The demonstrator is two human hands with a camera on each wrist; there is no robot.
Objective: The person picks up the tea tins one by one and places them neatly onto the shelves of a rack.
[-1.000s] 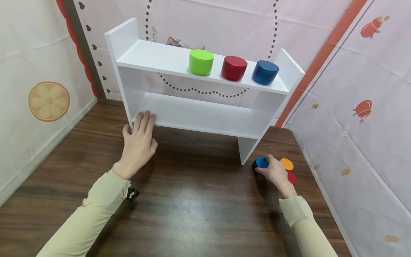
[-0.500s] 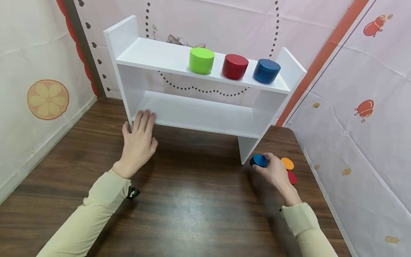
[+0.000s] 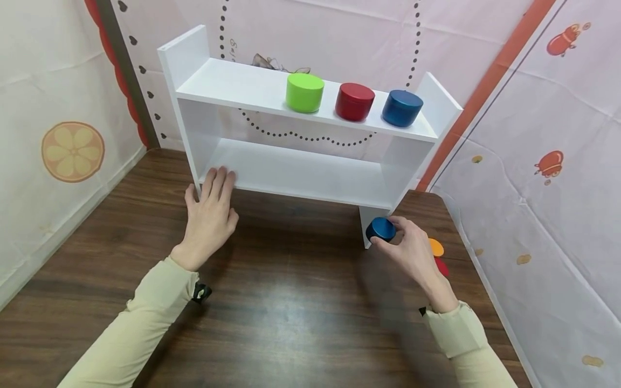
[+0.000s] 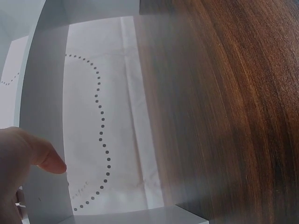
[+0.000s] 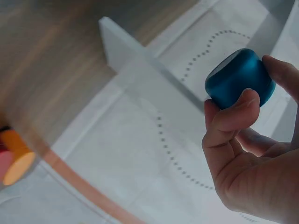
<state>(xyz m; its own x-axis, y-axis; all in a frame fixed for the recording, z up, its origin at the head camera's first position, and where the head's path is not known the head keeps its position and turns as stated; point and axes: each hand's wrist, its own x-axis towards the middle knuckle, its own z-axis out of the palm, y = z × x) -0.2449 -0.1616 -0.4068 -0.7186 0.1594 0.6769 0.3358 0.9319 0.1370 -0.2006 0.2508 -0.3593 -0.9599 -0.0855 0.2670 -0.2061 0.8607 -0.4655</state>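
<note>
Cloth [image 3: 320, 27] walls surround the work on three sides, pale and printed with dotted lines, small hearts, a fruit slice and red figures; orange-red bands mark the corners. The table [image 3: 291, 318] is dark wood grain, glossy, with a bright reflection near its middle. One white shelf [image 3: 291, 170] stands at its back, with two boards between two side panels.

The two hands are well apart. The left hand [image 3: 207, 221] rests fingers outstretched on the lower board's front edge, at its left end. The right hand [image 3: 409, 248] pinches a blue tin [image 3: 380, 229] between thumb and fingers, raised before the right panel's foot.

Six tins show: the held one; a green tin [image 3: 304, 94], a red tin [image 3: 354, 102] and another blue tin [image 3: 402, 109] in a row up top; an orange tin [image 3: 436, 247] and a second red tin [image 3: 441, 266] on the table, beyond the right wrist.

The cloth's tiny lettering seems to end "fect"; the rest is too faint.
</note>
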